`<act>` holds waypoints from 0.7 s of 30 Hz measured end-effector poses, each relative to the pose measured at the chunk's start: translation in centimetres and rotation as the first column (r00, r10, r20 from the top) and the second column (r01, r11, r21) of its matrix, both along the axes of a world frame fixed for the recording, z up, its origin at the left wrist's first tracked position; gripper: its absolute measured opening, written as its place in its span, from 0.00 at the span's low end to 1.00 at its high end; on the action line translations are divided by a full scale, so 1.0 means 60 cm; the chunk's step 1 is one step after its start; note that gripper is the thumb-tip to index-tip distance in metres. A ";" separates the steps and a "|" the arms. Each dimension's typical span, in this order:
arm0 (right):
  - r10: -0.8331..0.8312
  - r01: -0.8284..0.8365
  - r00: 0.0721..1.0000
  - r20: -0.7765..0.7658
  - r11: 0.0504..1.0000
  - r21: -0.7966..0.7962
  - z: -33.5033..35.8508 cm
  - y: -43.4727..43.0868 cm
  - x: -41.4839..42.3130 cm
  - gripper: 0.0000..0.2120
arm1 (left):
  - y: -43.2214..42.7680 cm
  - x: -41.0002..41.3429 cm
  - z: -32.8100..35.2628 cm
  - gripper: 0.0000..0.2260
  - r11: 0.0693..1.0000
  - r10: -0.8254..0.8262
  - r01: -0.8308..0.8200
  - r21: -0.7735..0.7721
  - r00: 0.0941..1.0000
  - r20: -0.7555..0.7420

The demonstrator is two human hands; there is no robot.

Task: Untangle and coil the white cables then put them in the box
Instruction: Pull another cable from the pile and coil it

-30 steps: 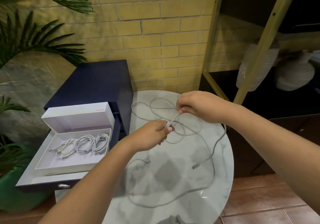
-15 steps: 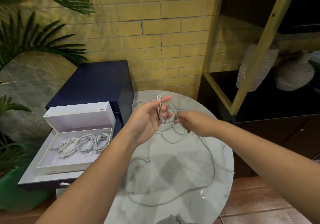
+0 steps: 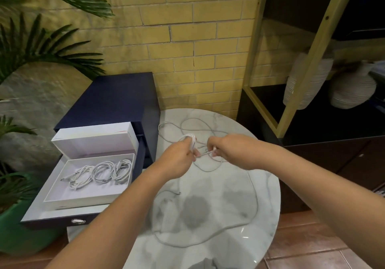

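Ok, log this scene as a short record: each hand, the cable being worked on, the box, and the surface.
left hand: holds a small coil of the white cable above the marble table
right hand: pinches the same cable just beside the coil
cable remainder: loose, looping across the table
box: white, open, in the pulled-out drawer, left of the table
coiled cables: several bundles lying in the box

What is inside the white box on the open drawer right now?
The white box holds coiled white cables, about three bundles side by side toward its far wall. Whatever lies beneath the coils is covered, and the exact count is hard to tell.
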State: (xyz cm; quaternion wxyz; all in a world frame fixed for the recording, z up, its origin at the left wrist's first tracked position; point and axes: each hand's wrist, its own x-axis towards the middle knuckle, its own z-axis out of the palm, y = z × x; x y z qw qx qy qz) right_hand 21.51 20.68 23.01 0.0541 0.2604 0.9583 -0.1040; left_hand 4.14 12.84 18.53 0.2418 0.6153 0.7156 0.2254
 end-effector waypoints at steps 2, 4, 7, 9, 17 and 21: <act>0.010 -0.009 0.999 -0.034 1.000 0.026 0.014 0.005 0.003 0.05 | -0.006 0.003 0.002 0.09 0.996 -0.004 0.016 -0.088 0.991 0.136; 0.025 -0.024 0.998 -0.064 1.000 0.019 0.025 0.009 0.003 0.05 | -0.009 0.008 0.009 0.13 0.992 -0.003 0.029 -0.120 0.977 0.212; 0.044 -0.044 0.992 -0.122 0.999 0.000 0.030 0.013 0.002 0.06 | -0.014 0.008 0.014 0.17 0.991 0.005 0.031 -0.130 0.964 0.265; 0.080 -0.074 0.982 -0.170 0.997 0.036 0.026 0.017 0.004 0.07 | -0.017 0.007 0.017 0.18 0.990 0.016 0.029 -0.137 0.948 0.317; 0.126 -0.021 0.916 -0.381 0.963 0.269 0.020 0.021 0.003 0.08 | -0.016 0.009 0.031 0.14 0.994 -0.019 0.061 -0.087 0.907 0.420; 0.088 0.003 0.874 -0.477 0.983 0.186 0.012 0.023 0.005 0.07 | -0.020 0.015 0.048 0.17 0.996 -0.019 0.066 -0.064 0.832 0.555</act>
